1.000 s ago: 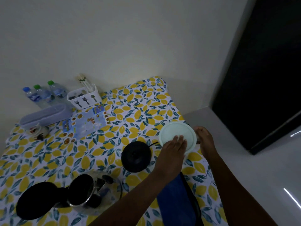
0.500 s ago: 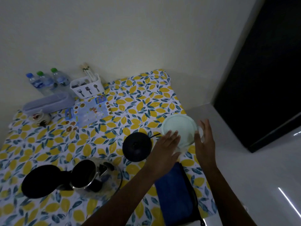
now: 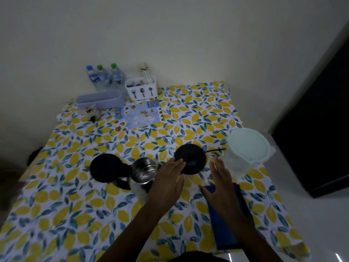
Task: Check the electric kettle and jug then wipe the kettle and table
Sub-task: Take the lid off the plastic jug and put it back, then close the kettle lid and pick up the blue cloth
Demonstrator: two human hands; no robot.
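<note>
The electric kettle (image 3: 144,172) stands mid-table with its black lid (image 3: 105,168) swung open to the left, showing the steel inside. Its round black base (image 3: 192,159) lies to the right with a cord. A clear plastic jug (image 3: 243,156) with a pale green lid stands at the table's right edge. My left hand (image 3: 168,178) hovers flat, fingers apart, between kettle and base. My right hand (image 3: 221,180) is open beside the jug, not touching it, above a folded blue cloth (image 3: 226,224). The table (image 3: 56,205) wears a lemon-print cover.
Along the wall stand three water bottles (image 3: 103,77), a white cutlery holder (image 3: 141,89), a grey oblong box (image 3: 100,100), a small owl figure (image 3: 91,113) and a picture card (image 3: 139,115). A dark cabinet (image 3: 321,129) rises at the right over a pale floor.
Both hands have come off the jug and drawn back toward me, fingers spread. The view has tilted down and shifted, so the kettle sits nearer the middle.
</note>
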